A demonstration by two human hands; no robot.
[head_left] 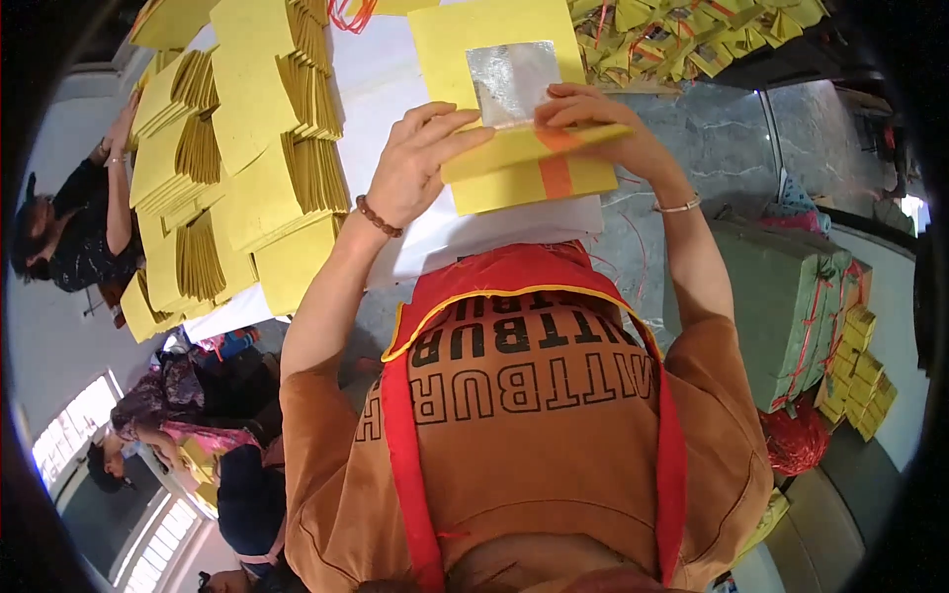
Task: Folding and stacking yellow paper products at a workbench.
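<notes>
As the head camera looks down, its view shows both hands at one sheet of yellow paper (499,153), which lies over a white-covered worktop (381,109) in front of the person's red apron (514,272). On the paper's left side, the left hand (420,163) has its fingers half bent and reaching onto a fold; its thumb is hidden, so I cannot tell whether it pinches. At the paper's right side, the right hand (603,124) curls its fingers above a standing flap (494,153), whose edge crosses in front of the palm; how firmly it grips, I cannot tell. Between the hands, beyond the fold, sits a shiny silver patch (512,79), and an orange band (557,178) runs down the paper's near part. Left of the paper stand stacks of folded yellow sheets (237,148) (a co-worker's hand (121,133) is at their far side). Past the paper, red string (351,12) lies to the left and a heap of yellow pieces (682,40) to the right. Right of the paper and nearer the person is a green box (741,296), with yellow bundles (860,376) beside it.
</notes>
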